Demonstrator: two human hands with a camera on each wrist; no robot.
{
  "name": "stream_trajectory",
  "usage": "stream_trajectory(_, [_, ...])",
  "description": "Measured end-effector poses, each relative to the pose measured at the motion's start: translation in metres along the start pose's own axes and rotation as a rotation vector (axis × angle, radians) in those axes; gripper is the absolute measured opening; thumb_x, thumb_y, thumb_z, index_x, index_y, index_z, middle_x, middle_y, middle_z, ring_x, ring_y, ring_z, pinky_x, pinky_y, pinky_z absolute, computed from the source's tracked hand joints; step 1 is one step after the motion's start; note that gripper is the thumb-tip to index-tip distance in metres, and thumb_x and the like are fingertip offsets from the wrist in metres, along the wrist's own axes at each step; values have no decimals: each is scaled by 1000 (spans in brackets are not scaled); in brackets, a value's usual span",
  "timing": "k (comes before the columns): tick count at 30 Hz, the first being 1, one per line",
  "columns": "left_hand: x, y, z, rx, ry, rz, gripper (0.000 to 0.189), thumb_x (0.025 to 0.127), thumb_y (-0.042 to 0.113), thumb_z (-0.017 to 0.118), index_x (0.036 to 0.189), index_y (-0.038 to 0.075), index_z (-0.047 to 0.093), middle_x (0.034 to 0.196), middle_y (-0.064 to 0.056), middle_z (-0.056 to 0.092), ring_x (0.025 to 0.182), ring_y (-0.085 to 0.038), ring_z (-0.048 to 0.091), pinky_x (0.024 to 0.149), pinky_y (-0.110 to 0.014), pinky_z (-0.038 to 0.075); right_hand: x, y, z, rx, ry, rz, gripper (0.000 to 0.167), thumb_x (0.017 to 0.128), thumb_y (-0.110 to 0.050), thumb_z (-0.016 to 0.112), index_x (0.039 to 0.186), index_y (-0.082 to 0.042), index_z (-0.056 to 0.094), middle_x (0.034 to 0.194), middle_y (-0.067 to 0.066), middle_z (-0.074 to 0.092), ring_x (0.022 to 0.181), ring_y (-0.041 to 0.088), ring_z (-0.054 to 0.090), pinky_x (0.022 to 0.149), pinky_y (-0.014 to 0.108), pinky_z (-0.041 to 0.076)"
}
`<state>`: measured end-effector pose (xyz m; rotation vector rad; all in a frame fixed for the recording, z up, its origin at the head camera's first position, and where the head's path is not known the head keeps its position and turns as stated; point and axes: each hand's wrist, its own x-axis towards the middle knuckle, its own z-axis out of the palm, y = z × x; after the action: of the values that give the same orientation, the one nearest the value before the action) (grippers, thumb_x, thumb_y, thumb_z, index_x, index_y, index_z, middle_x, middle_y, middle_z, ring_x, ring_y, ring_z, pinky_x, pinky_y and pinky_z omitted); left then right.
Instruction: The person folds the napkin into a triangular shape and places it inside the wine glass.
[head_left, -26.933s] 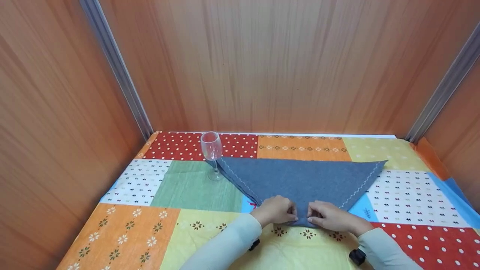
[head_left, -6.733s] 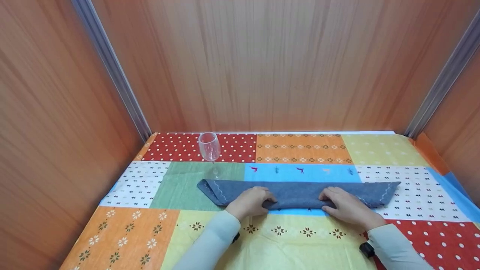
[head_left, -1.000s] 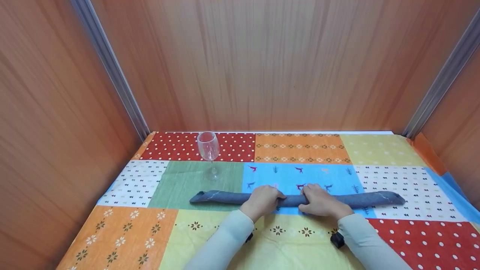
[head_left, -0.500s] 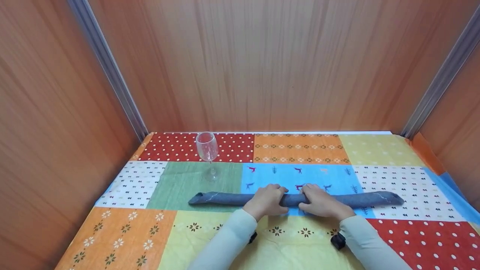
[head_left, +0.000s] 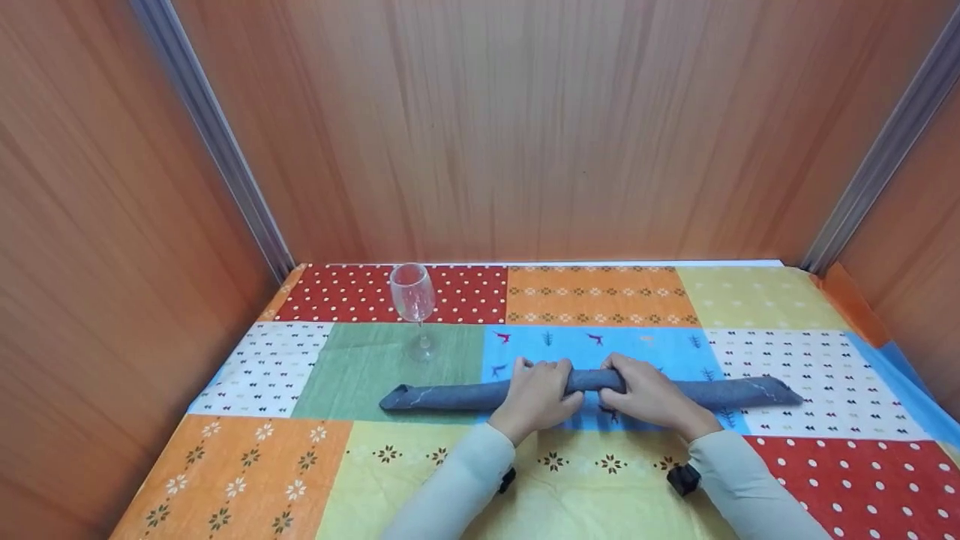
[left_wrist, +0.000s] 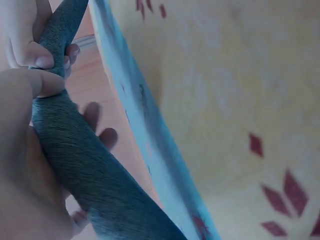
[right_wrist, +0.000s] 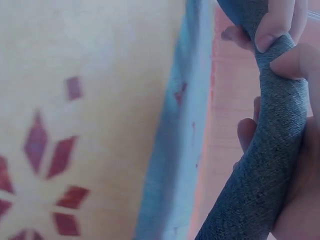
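A grey-blue cloth napkin (head_left: 465, 396), rolled into a long tube, lies crosswise before me with its middle lifted a little off the table. My left hand (head_left: 534, 397) grips it just left of the middle, thumb on the near side and fingers around the far side. Close to its right, my right hand (head_left: 651, 394) grips the roll the same way. Both wrist views show thumbs pressing the cloth (left_wrist: 95, 160) with fingertips (right_wrist: 246, 131) curled behind it. The napkin's pointed ends stay low, at or near the tabletop.
A clear stemmed wine glass (head_left: 414, 296) stands upright at the back left, behind the roll's left end. The table bears a patchwork tablecloth (head_left: 262, 465). Wood-grain panels (head_left: 525, 135) rise at the back and both sides.
Long before, the napkin was a flat triangle, then a partly rolled strip; now it is a full tube. In the last half second both hands have closed around its middle and raised it slightly.
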<state>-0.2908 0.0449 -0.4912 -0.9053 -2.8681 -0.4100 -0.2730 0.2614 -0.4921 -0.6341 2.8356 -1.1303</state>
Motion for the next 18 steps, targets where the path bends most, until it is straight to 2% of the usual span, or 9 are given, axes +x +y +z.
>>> stream_trajectory(4, [-1, -3, -8, -118, 36, 20, 22, 96, 37, 59, 98, 16, 57, 78, 7, 57, 74, -14, 55, 95, -49, 37, -1, -4, -6, -25, 38, 13, 10, 96, -25, 64, 103, -21, 58, 76, -4, 57, 59, 13, 49, 58, 32, 41])
stream_trajectory(7, [-2, -4, -15, -222, 62, 26, 19, 97, 36, 58, 96, 17, 56, 78, 8, 54, 71, -13, 51, 89, -45, 38, -2, -8, -10, -69, 84, 31, 14, 96, -32, 66, 98, -21, 59, 74, -2, 50, 59, 14, 42, 57, 33, 37])
stream_trajectory(9, [-1, -3, -21, -290, 81, 32, 18, 97, 35, 57, 94, 18, 54, 76, 8, 51, 69, -13, 48, 83, -41, 36, -1, -12, -12, -62, 112, 24, 15, 97, -32, 66, 96, -19, 59, 75, 0, 47, 60, 15, 41, 56, 33, 36])
stream_trajectory(13, [-1, 0, -33, -454, 121, 45, 17, 98, 33, 57, 94, 17, 51, 77, 7, 48, 71, -13, 45, 76, -35, 31, -1, -21, -16, 6, 169, -39, 12, 100, -26, 62, 100, -14, 58, 81, 0, 50, 67, 16, 44, 61, 34, 38])
stream_trajectory(18, [-2, 11, -54, -719, 154, 83, 17, 100, 30, 57, 101, 15, 49, 85, 2, 46, 74, -13, 45, 68, -30, 36, -4, -38, -21, 117, 307, -165, 10, 100, -16, 61, 105, -10, 55, 83, 1, 47, 67, 16, 41, 59, 33, 36])
